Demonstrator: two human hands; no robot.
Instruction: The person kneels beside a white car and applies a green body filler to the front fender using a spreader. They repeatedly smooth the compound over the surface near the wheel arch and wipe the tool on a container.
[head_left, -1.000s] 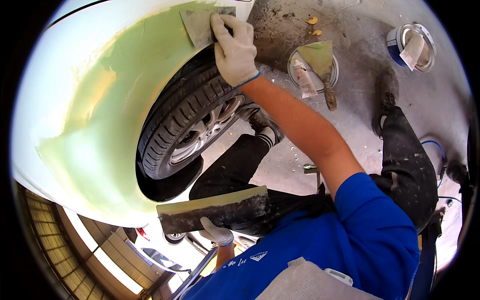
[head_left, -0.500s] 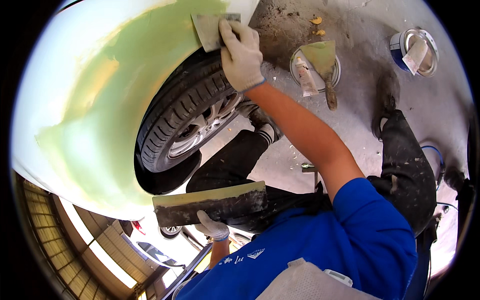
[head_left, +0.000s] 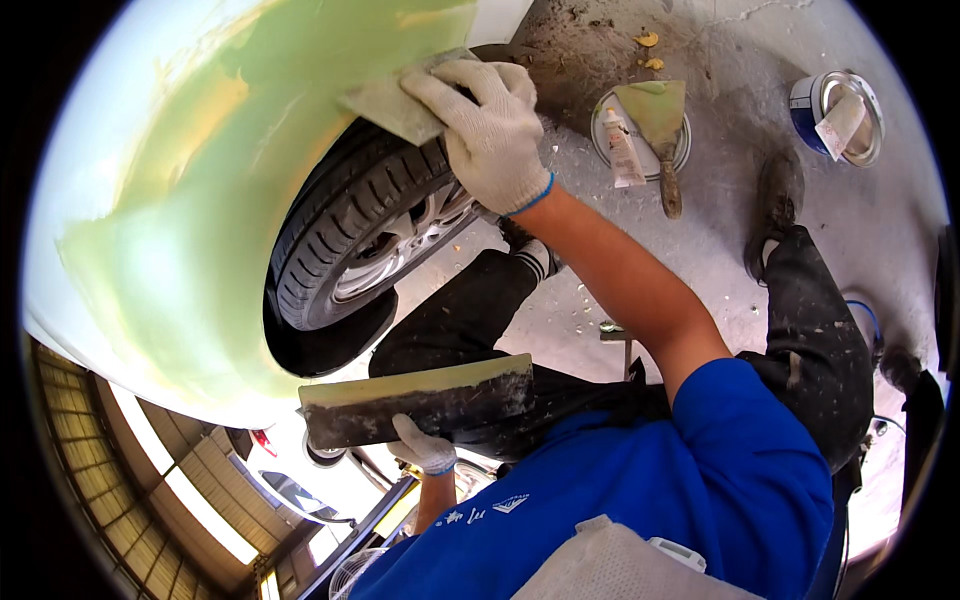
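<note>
My right hand [head_left: 495, 135], in a white knit glove, grips a flat putty spreader [head_left: 395, 108]. The spreader lies against the car's body panel [head_left: 75, 180] at the edge of the wheel arch, above the tyre [head_left: 345, 235]. Smeared green-yellow filler [head_left: 190, 225] covers much of that panel around the arch. Lower down, my left hand [head_left: 425, 445], gloved too, holds a long, wide, dark blade [head_left: 420, 408] from beneath. Green filler runs along its upper edge. Part of the left hand's fingers is hidden behind the blade.
On the floor, a round can lid [head_left: 603, 140] carries a tube [head_left: 624, 150] and a filler-coated putty knife [head_left: 665, 140]. Farther right stands a tin [head_left: 830, 115] with another tube [head_left: 840, 125] on top. My legs straddle the floor beside the wheel. Another car [head_left: 290, 490] stands at lower left.
My right hand has brought the spreader left and down along the panel toward the wheel arch edge, tilting it flatter. The left hand with the long blade stays almost in place.
</note>
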